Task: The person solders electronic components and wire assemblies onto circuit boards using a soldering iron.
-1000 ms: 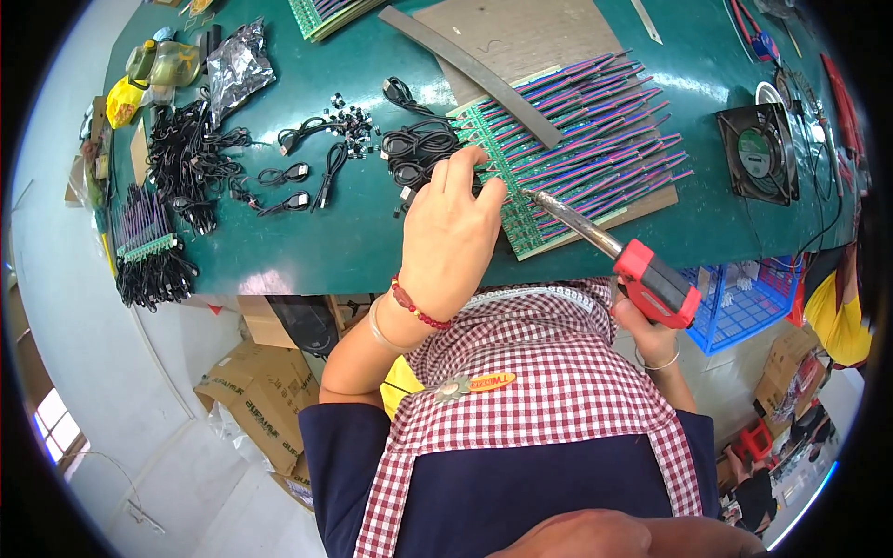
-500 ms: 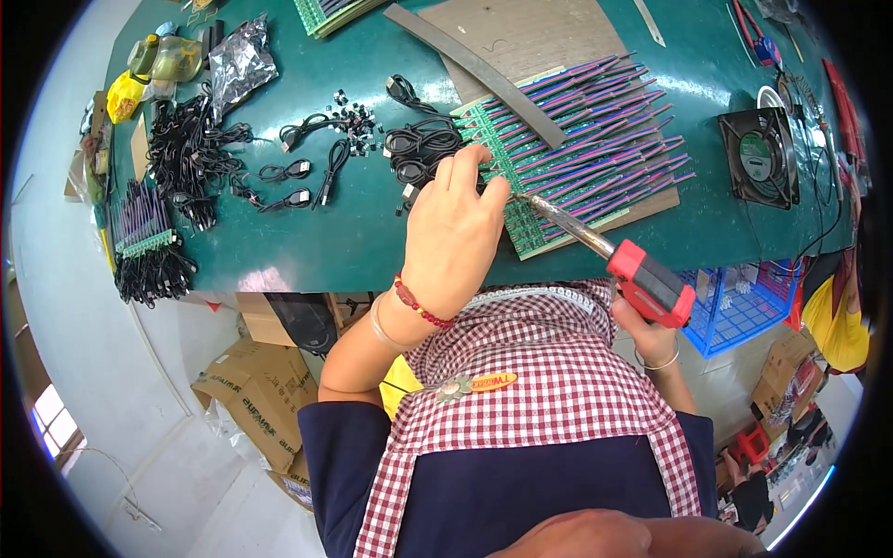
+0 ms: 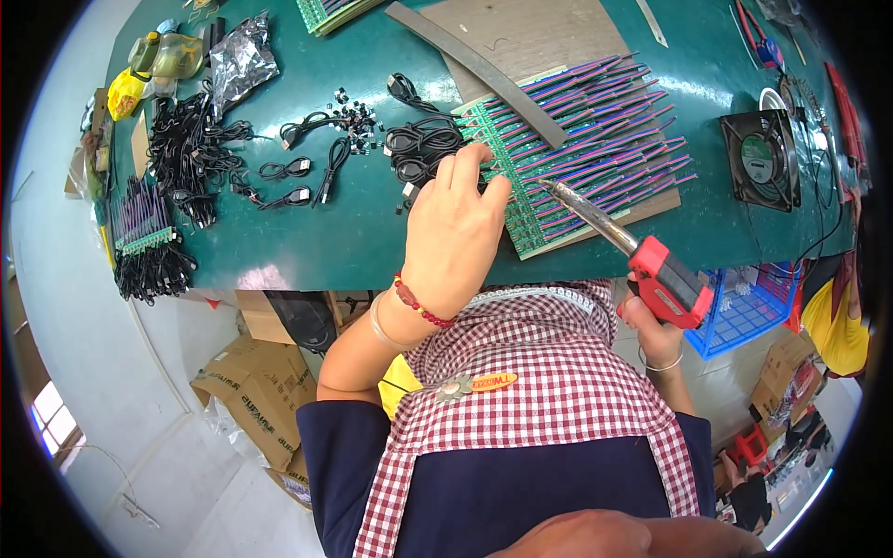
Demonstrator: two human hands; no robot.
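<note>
A green circuit board panel [image 3: 523, 221] lies on the bench in front of me, with rows of purple-and-blue wires [image 3: 605, 139] running off to its right. At its left edge my left hand [image 3: 451, 223] is closed, fingers bent and pinched over the pads. What is between its fingertips is hidden. My right hand [image 3: 656, 337] grips a red and black soldering gun [image 3: 672, 284]. The gun's metal tip points at the panel, a little above it and apart from the left fingertips. Coiled black USB cables [image 3: 423, 144] lie just beyond my left hand.
A grey strip [image 3: 484, 70] rests across the panel and the brown board [image 3: 530, 33]. Loose cables and small black parts [image 3: 352, 126] lie to the left, by a bundle of black cables [image 3: 186, 153]. On the right stands a black fan [image 3: 758, 160]. A blue basket [image 3: 749, 312] sits below the bench edge.
The soldering gun has moved right and back, its tip drawn away from my left fingertips. My right hand has shifted right with it. My left hand has stayed in place.
</note>
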